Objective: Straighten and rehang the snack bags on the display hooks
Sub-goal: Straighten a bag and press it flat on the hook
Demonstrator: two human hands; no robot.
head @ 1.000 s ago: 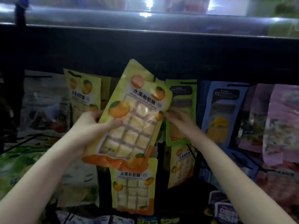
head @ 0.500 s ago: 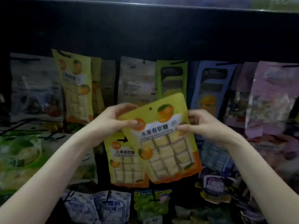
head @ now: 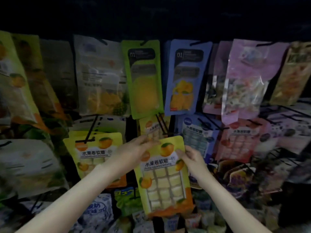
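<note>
While the yellow snack bag (head: pixel 164 175) is held by its top corners in front of the display rack, its long axis runs nearly vertical, leaning slightly so that the header tips toward the rack's left edge and the orange bottom seam toward the right. The left hand (head: pixel 134 148) holds the upper left corner, fingers reaching over the header toward the rack; the right hand (head: pixel 190 156) pinches the upper right corner, thumb on the printed face. Each grip is thus closed narrowly on the bag's top margin, and the body of the bag hangs free below both hands. The governing relation is vertical: the dark hook (head: pixel 161 125), a pair of prongs carrying a partly hidden matching bag (head: pixel 152 129), lies just above the header and slightly left of its middle, under the green pouch (head: pixel 143 78). The left hand appears nearer to the prongs. Whether the bag's hang hole is already aligned with the prong tips cannot be determined, since blur and fingers obscure the header. A second matching bag (head: pixel 94 152) hangs on the neighbouring hook toward the rack's left edge. The coming move probably requires raising the header and levelling it.
</note>
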